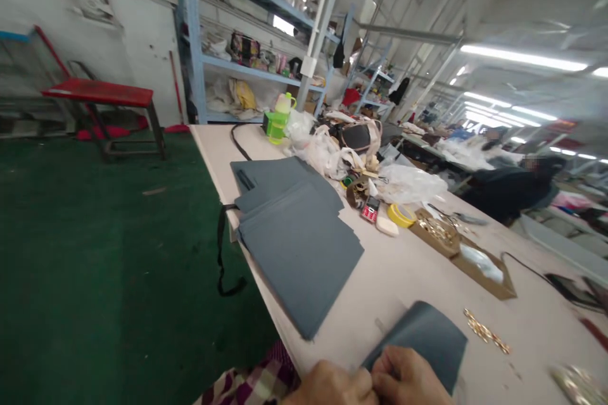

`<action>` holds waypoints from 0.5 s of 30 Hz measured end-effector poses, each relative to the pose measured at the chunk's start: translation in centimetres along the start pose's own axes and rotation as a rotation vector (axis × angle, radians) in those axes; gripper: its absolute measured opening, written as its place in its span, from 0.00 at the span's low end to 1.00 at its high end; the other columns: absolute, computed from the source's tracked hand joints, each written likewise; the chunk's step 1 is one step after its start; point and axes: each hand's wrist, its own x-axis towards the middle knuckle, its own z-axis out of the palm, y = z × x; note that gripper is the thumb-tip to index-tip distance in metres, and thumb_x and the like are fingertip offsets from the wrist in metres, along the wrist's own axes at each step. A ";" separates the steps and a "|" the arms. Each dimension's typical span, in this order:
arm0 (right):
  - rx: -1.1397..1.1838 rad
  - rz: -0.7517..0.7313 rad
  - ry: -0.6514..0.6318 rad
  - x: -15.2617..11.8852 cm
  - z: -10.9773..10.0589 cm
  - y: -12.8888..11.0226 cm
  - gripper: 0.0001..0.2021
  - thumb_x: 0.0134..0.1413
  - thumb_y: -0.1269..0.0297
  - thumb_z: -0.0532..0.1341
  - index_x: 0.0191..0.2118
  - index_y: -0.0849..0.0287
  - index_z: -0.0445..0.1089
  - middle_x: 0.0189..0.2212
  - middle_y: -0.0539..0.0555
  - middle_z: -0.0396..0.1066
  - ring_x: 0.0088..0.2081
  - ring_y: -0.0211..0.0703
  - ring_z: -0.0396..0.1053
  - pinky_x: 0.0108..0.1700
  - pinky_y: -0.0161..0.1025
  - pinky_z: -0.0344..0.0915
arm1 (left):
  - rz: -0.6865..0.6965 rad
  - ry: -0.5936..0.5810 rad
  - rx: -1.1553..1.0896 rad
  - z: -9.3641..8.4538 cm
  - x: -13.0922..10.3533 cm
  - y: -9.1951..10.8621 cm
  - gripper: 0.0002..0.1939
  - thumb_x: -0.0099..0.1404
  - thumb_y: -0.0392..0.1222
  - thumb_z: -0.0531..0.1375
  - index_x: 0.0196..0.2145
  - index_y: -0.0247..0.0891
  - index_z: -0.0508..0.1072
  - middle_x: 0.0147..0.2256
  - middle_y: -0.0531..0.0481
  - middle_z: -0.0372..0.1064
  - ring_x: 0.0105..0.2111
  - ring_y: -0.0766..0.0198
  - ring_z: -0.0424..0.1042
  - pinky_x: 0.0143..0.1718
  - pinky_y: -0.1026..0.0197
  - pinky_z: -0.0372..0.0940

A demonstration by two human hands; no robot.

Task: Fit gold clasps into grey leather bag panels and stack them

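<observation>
At the bottom of the view, my left hand [327, 385] and my right hand [408, 376] meet at the near edge of a blue-grey fabric piece [430, 335]. The fingers of both are closed and pinched together. My right hand grips the fabric, whose far end curls up off the table. What my left fingers pinch is hidden behind the knuckles. Left of the hands, a stack of blue-grey fabric pieces [299, 247] lies along the table edge. Gold-coloured metal fittings [485, 331] form a small row to the right of the held piece.
Cardboard trays [489, 285] hold gold fittings and a white packet. Near them are yellow tape [401, 215], plastic bags [408, 182] and a green bottle [279, 119]. A black strap [221, 253] hangs off the table [332, 348]. A red stool [102, 93] stands left; a person [510, 186] sits right.
</observation>
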 end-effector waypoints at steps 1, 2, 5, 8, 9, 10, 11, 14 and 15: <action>0.044 0.052 0.010 -0.5 -0.1 -0.9 0.06 0.43 0.73 0.57 0.22 0.58 0.69 0.16 0.49 0.70 0.19 0.38 0.68 0.20 0.30 0.57 | 0.009 -0.011 -0.019 -0.8 -0.3 0.3 0.06 0.63 0.35 0.57 0.38 0.37 0.72 0.31 0.47 0.73 0.21 0.62 0.69 0.14 0.60 0.55; 0.087 0.106 0.007 -0.9 -0.4 -1.8 0.06 0.43 0.74 0.57 0.22 0.58 0.68 0.13 0.48 0.67 0.17 0.36 0.65 0.18 0.29 0.56 | -0.001 -0.015 -0.045 -1.7 -0.6 0.6 0.09 0.61 0.34 0.58 0.40 0.36 0.72 0.34 0.45 0.73 0.25 0.60 0.72 0.18 0.60 0.61; 0.180 0.215 -0.084 -1.3 -1.5 -4.0 0.08 0.42 0.74 0.59 0.17 0.59 0.67 0.10 0.45 0.62 0.14 0.33 0.62 0.16 0.27 0.58 | -0.069 -0.018 -0.195 -3.9 -1.5 1.0 0.23 0.53 0.32 0.58 0.48 0.37 0.69 0.43 0.44 0.73 0.37 0.53 0.75 0.35 0.56 0.70; 0.188 0.285 -0.175 -0.7 -2.7 -4.5 0.11 0.43 0.74 0.63 0.15 0.60 0.66 0.09 0.45 0.62 0.13 0.34 0.62 0.16 0.28 0.62 | -0.101 -0.042 -0.209 -4.5 -1.5 0.8 0.31 0.50 0.27 0.53 0.52 0.38 0.69 0.46 0.43 0.72 0.42 0.53 0.74 0.43 0.54 0.70; 0.185 0.301 -0.198 -0.5 -2.9 -4.4 0.11 0.44 0.73 0.64 0.15 0.60 0.67 0.09 0.45 0.63 0.13 0.34 0.63 0.16 0.28 0.63 | -0.100 -0.047 -0.191 -4.4 -1.4 0.7 0.31 0.49 0.26 0.52 0.53 0.38 0.69 0.47 0.43 0.72 0.43 0.53 0.75 0.43 0.54 0.70; 0.177 0.314 -0.214 -0.3 -3.1 -4.3 0.12 0.45 0.71 0.64 0.16 0.60 0.67 0.09 0.45 0.63 0.13 0.34 0.63 0.17 0.28 0.63 | -0.099 -0.045 -0.167 -4.2 -1.3 0.7 0.32 0.50 0.26 0.51 0.53 0.38 0.70 0.48 0.42 0.72 0.43 0.54 0.75 0.44 0.55 0.70; 0.168 0.320 -0.220 -0.3 -3.1 -4.1 0.12 0.46 0.70 0.65 0.16 0.60 0.67 0.09 0.45 0.63 0.14 0.34 0.63 0.17 0.28 0.64 | -0.098 -0.039 -0.143 -4.1 -1.2 0.7 0.32 0.50 0.25 0.50 0.53 0.38 0.70 0.49 0.43 0.72 0.42 0.55 0.75 0.43 0.56 0.70; 0.136 0.304 -0.163 -0.7 -3.0 -3.5 0.12 0.45 0.66 0.68 0.18 0.59 0.68 0.10 0.44 0.62 0.16 0.35 0.65 0.21 0.29 0.65 | -0.096 0.016 -0.091 -3.7 -1.3 0.6 0.31 0.53 0.26 0.49 0.53 0.40 0.71 0.48 0.47 0.73 0.39 0.58 0.77 0.41 0.58 0.70; 0.119 0.268 -0.114 -1.0 -2.8 -3.1 0.12 0.44 0.64 0.70 0.19 0.59 0.68 0.11 0.45 0.63 0.18 0.37 0.67 0.23 0.30 0.66 | -0.093 0.039 -0.088 -3.6 -1.3 0.5 0.30 0.54 0.26 0.49 0.53 0.41 0.71 0.47 0.48 0.73 0.38 0.59 0.77 0.39 0.60 0.70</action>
